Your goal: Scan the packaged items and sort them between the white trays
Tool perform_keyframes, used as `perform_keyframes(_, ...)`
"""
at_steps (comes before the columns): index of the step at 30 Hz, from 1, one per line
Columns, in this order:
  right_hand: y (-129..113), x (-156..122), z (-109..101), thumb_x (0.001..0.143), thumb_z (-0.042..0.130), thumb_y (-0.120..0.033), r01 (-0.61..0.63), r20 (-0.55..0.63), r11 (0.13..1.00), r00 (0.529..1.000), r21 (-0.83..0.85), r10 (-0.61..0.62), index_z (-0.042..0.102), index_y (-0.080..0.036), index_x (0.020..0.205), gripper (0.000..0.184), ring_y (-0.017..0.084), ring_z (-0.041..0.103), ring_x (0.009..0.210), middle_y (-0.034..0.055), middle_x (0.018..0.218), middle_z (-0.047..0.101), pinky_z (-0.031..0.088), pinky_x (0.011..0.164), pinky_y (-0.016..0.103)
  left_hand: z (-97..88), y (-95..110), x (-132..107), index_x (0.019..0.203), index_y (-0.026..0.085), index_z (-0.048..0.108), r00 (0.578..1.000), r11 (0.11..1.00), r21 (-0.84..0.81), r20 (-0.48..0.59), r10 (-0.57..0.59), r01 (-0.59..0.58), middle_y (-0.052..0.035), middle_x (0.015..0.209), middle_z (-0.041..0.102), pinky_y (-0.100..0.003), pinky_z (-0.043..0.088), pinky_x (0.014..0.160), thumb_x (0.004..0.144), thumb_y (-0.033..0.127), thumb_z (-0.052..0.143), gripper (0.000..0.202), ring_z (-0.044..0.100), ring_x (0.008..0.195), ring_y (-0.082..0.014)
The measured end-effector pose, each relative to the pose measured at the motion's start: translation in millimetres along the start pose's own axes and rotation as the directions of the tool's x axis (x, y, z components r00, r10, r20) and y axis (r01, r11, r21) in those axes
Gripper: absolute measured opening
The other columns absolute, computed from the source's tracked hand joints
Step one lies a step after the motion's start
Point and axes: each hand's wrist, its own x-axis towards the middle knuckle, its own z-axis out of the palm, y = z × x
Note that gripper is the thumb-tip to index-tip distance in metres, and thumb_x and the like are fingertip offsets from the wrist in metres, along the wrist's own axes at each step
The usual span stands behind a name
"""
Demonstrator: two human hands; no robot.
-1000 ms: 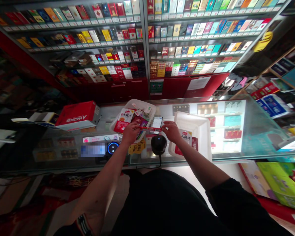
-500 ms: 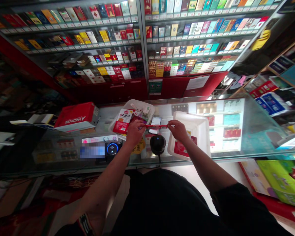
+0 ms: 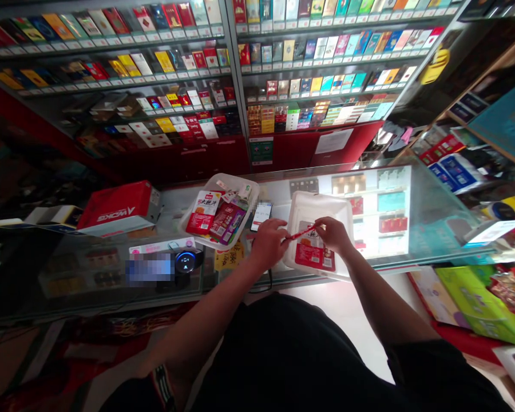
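My left hand point(image 3: 269, 241) and my right hand point(image 3: 332, 233) pinch the two ends of a thin red snack packet point(image 3: 299, 233), seen edge-on. The packet hangs over the left edge of a white plastic tray point(image 3: 342, 210) on the glass counter point(image 3: 433, 229). One red and white packet point(image 3: 311, 253) lies flat in that tray. A second white tray point(image 3: 251, 187) to the left holds several snack packets point(image 3: 217, 216). A phone point(image 3: 261, 216) lies between the trays. My left hand covers the black scanner on the counter.
A red carton point(image 3: 118, 207) and a device with a blue ring light point(image 3: 185, 261) sit on the counter's left. Shelves of cigarette packs point(image 3: 283, 74) fill the wall behind. Green boxes point(image 3: 484, 303) stand on the floor at the right.
Both hands have carried the red packet to the right, from above the phone and scanner to over the right tray. The view has shifted right with them.
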Motion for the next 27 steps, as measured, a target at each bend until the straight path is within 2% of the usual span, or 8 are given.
perform_keyframes(3,12.9,-3.6,-7.8,0.087,0.06,-0.016,-0.021,0.012,0.999,1.0,-0.043,0.022,0.079,-0.02,0.088,0.019,0.025,0.073,0.098,0.0091,0.105,0.08,0.054,0.098,0.04,18.1,12.9,-0.2,0.092,0.02,0.084,0.993,0.994,0.05,0.072,0.09,-0.093,-0.0115,0.128,0.076,-0.052,0.049,0.113,0.088,0.017,0.079,0.007,0.064,0.126,-0.0317)
perform_keyframes(7,23.3,-7.0,-15.2,0.089,0.059,-0.018,-0.072,0.022,0.995,0.997,-0.065,0.073,0.08,-0.02,0.091,0.021,0.024,0.073,0.093,0.0087,0.104,0.08,0.056,0.094,0.039,37.2,27.1,-2.3,0.093,0.02,0.084,0.981,0.987,0.077,0.143,0.129,-0.141,-0.0114,0.131,0.075,-0.053,0.048,0.114,0.093,0.02,0.075,0.009,0.064,0.126,-0.0324)
perform_keyframes(12,27.3,-11.2,-15.5,0.088,0.062,-0.021,-0.079,-0.023,0.994,0.997,-0.073,0.077,0.08,-0.02,0.093,0.019,0.026,0.074,0.101,0.01,0.107,0.081,0.055,0.1,0.041,44.0,35.0,-4.2,0.093,0.02,0.083,0.974,0.987,0.038,0.169,0.149,-0.157,-0.0112,0.128,0.077,-0.051,0.048,0.113,0.095,0.02,0.071,0.012,0.065,0.124,-0.0303)
perform_keyframes(16,20.9,-10.9,-13.3,0.089,0.064,-0.026,-0.053,-0.039,0.998,0.998,-0.03,0.051,0.08,-0.02,0.092,0.017,0.027,0.074,0.1,0.0102,0.105,0.081,0.056,0.099,0.043,31.6,32.4,-7.7,0.092,0.02,0.08,0.988,0.994,-0.01,0.103,0.114,-0.113,-0.0107,0.122,0.078,-0.046,0.052,0.105,0.094,0.017,0.071,0.01,0.069,0.116,-0.0269)
perform_keyframes(21,-0.4,-2.6,-8.3,0.09,0.064,-0.028,-0.012,-0.014,1.0,1.0,0.012,0.012,0.08,-0.02,0.094,0.018,0.027,0.074,0.097,0.0101,0.104,0.081,0.056,0.096,0.043,4.2,15.5,-20.5,0.095,0.021,0.077,0.998,1.0,-0.028,-0.062,-0.015,0.014,-0.0087,0.105,0.079,-0.042,0.052,0.098,0.096,0.018,0.067,0.01,0.07,0.103,-0.0246)
perform_keyframes(24,-15.8,6.1,-3.4,0.089,0.065,-0.027,0.051,0.013,0.998,0.999,0.035,-0.052,0.08,-0.02,0.094,0.017,0.027,0.074,0.097,0.0096,0.103,0.082,0.056,0.096,0.043,-14.2,-8.1,-30.3,0.101,0.021,0.077,0.972,0.986,0.013,-0.17,-0.163,0.168,-0.0083,0.102,0.079,-0.043,0.052,0.097,0.099,0.022,0.064,0.013,0.069,0.101,-0.0259)
perform_keyframes(27,-33.9,16.7,1.1,0.089,0.065,-0.026,0.091,0.024,0.993,0.995,0.071,-0.093,0.08,-0.021,0.094,0.017,0.026,0.074,0.096,0.009,0.104,0.082,0.056,0.097,0.041,-34.6,-41.8,-39.8,0.102,0.02,0.078,0.901,0.914,0.103,-0.245,-0.359,0.392,-0.0105,0.101,0.078,-0.044,0.051,0.097,0.101,0.026,0.06,0.02,0.069,0.1,-0.0282)
